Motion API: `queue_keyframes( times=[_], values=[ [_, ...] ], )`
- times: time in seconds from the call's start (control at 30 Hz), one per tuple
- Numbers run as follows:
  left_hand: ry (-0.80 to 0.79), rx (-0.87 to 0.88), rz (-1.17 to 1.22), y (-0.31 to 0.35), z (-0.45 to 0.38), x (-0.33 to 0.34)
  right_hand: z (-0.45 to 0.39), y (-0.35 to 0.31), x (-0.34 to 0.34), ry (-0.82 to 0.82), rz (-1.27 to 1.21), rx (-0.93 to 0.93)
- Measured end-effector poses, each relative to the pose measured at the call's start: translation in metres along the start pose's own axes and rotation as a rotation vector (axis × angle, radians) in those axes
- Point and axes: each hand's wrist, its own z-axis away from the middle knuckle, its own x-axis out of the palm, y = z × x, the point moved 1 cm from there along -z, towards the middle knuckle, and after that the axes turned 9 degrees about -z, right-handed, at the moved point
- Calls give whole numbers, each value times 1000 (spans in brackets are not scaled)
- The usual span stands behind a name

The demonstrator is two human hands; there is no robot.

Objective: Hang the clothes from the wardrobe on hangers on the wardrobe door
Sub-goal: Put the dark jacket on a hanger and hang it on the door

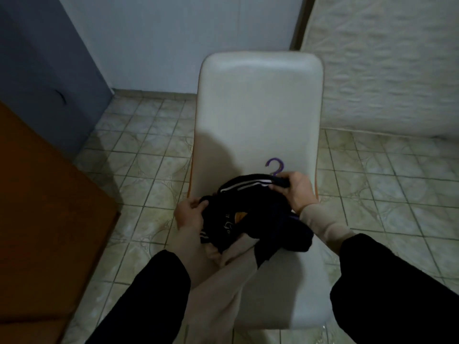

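From the head camera, looking down, a white chair [258,115] stands on a tiled floor [139,155], its back towards the far wall and its seat nearest the person. A black garment [258,217] with white stripes along one edge and some pale lettering lies bunched over the seat, held up between both hands. A beige garment [223,281] lies under it, draped over the front of the seat and hanging towards the camera.

The left hand [189,214] grips the left end of the black garment, fingers curled into the cloth and thumb on top. The right hand [296,188] pinches the striped edge at the upper right, fingers curled round the fabric just below the hook of a purple hanger [275,166]. Only the hook and a short purple piece near the right wrist show; the rest of the hanger is hidden by the black cloth, so how far it sits inside the garment cannot be told. The hook stands up against the chair's back.

Both forearms wear beige sleeves [323,224] with black outer sleeves above them. A brown wooden panel [44,219] fills the left edge, a grey-blue door [42,70] stands behind it, and a quilted mattress [387,70] leans at the right.
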Motion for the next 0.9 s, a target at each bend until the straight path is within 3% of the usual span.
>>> queue_keyframes(
  times=[0.13, 0.27, 0.5, 0.67, 0.8, 0.9],
  values=[
    [55, 146, 0, 68, 11, -29, 4, -43, -44, 14, -141, -53],
    [142, 260, 83, 130, 29, -62, 1, -66, -88, 161, -148, -108],
    [199, 292, 197, 176, 24, -97, -2, -80, -154, 347, -129, -107],
    [180, 157, -56, 135, 39, -79, 5, -54, -137, 265, -113, -73],
    [-26, -18, -420, 59, 43, -45, 14, -2, -89, 145, -157, 11],
    [-67, -37, -508, 20, 49, -24, 24, 34, -57, 88, -139, 52]
  ],
)
